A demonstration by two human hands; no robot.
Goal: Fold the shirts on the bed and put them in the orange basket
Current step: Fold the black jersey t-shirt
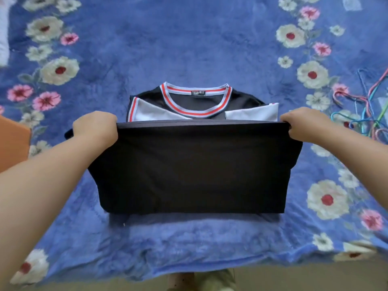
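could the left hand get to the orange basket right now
Probably not yet: the left hand grips the black shirt's hem. The orange basket sits close at its left, nothing between.

A: How's the light?
B: Soft, even and fairly bright. The shirt (189, 164) throws only a faint shadow on the bed (189, 49) just below its near edge. No glare.
A: Sharpness?
B: The collar is crisp enough; the flowers far to the shirt's left and right smear with blur.
A: Distortion?
B: Wide-angle: the bed's near edge bows, and the forearms stretch toward the corners.
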